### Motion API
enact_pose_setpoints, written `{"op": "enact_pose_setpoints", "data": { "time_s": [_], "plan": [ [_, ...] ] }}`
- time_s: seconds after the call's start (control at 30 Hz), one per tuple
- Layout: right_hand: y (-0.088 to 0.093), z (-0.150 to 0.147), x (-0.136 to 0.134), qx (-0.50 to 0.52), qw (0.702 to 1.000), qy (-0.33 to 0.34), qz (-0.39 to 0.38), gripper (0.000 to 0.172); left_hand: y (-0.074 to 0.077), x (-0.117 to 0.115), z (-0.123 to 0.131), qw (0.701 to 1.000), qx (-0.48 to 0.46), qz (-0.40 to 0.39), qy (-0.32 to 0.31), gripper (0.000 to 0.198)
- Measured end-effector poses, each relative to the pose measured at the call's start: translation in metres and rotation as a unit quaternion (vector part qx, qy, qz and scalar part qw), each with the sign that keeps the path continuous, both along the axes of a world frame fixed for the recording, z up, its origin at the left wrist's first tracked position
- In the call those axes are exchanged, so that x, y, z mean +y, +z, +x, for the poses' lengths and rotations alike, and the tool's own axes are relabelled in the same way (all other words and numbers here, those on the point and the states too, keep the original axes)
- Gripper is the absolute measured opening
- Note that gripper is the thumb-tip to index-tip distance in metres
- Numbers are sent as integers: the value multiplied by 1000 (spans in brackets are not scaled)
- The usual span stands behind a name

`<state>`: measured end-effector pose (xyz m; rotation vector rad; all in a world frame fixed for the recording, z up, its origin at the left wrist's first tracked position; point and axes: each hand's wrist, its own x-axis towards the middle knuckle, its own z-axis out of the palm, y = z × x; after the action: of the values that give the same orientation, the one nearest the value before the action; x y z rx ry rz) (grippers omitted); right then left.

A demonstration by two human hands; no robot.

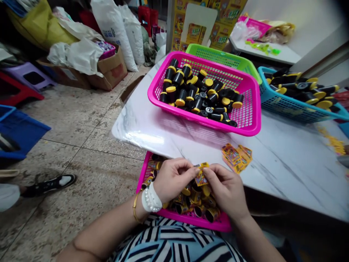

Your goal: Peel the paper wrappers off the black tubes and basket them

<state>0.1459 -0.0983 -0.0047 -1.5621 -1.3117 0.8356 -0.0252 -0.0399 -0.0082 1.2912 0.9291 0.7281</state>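
My left hand (173, 180) and my right hand (226, 189) pinch a small yellow-and-red printed label (201, 176) between their fingertips. Just below them, a magenta plastic basket (185, 217) rests against my lap, holding several cylinders with printed wraps (196, 203). A loose stack of similar labels (236, 158) lies on the marble table (275, 163), just beyond my right hand. Farther ahead, a second magenta basket (218, 123) holds several black cylinders with yellow caps (188, 95).
A blue basket (289, 109) of similar black-and-yellow cylinders sits at the table's right, and a green basket (218, 54) stands behind the magenta one. Yellow scraps (334, 143) lie at the right edge. Sacks, cartons and stools line the tiled floor on the left.
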Motion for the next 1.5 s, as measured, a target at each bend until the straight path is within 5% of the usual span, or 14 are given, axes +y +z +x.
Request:
{"op": "enact_pose_setpoints", "data": {
  "time_s": [0.13, 0.3, 0.6, 0.87, 1.03, 1.23, 1.37, 1.5],
  "plan": [
    [0, -12, 3, -47, 990, -94, 93, 33, 9, -10, -1, 990, -15, 67, 123, 29],
    [-1, -20, 3, -74, 982, -114, 130, 37, 15, -23, -8, 977, -19, 163, 136, 24],
    [-8, -25, 1, -138, 971, -57, 187, 31, 15, -25, -11, 972, -37, 157, 173, 18],
    [-6, -34, 13, -197, 947, 43, 249, 27, 8, -12, -16, 986, -67, -32, 148, 18],
    [4, -33, 25, -212, 939, 106, 251, 26, 3, -6, -26, 974, -118, -129, 143, 39],
    [59, 9, 98, -327, 902, 57, 277, 21, -3, 0, -34, 961, -174, -174, 123, 44],
    [82, 30, 178, -478, 867, 106, 90, 26, 2, 7, -30, 958, -176, -206, 89, 43],
    [81, 32, 231, -484, 862, 145, 23, 33, 11, 15, -29, 948, -201, -217, 114, 42]
  ]
}}
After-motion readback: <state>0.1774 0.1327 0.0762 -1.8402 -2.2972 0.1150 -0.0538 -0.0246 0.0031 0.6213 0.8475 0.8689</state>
